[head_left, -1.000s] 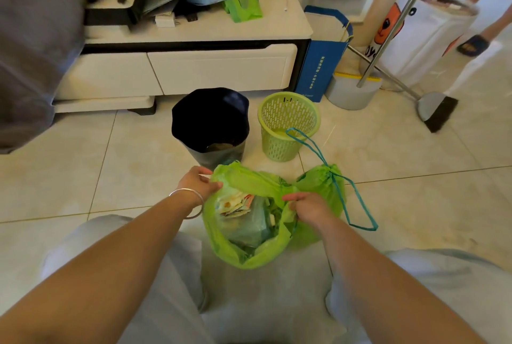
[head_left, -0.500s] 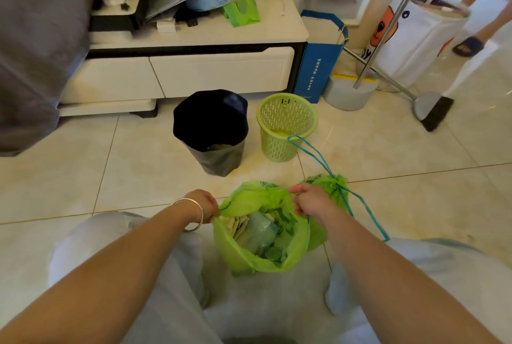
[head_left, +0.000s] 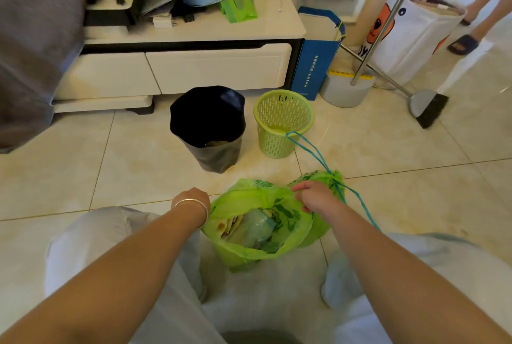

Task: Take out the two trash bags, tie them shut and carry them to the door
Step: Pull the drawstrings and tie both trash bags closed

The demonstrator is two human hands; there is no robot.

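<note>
A green bag (head_left: 249, 252) sits on the tiled floor (head_left: 110, 166) between the person's knees, its mouth open and wrappers and a pale plastic piece showing inside. The right hand (head_left: 315, 196) is closed in a pinch on the far right part of the rim, where the plastic is gathered into a bunch. A teal drawstring (head_left: 310, 146) runs out of that bunch: one loop rises toward the green basket (head_left: 282, 124), and another strand falls past the right wrist. The left hand (head_left: 194, 199), with a silver bangle (head_left: 194, 205) on the wrist, is at the left edge of the rim; its fingers curl down out of sight, so whether they grip the plastic cannot be told. Beyond the bag stands a bin lined with a black bag (head_left: 207, 127), still in place, with some rubbish at the bottom. The basket stands just to its right, unlined. Behind both is a low white cabinet (head_left: 194, 66) with clutter on top, and a blue paper bag (head_left: 315, 63) stands at its right end. A broom (head_left: 426, 105) leans farther right, beside a white hamper (head_left: 415, 36), and another person's foot in a dark slipper (head_left: 462, 44) is at the edge.
</note>
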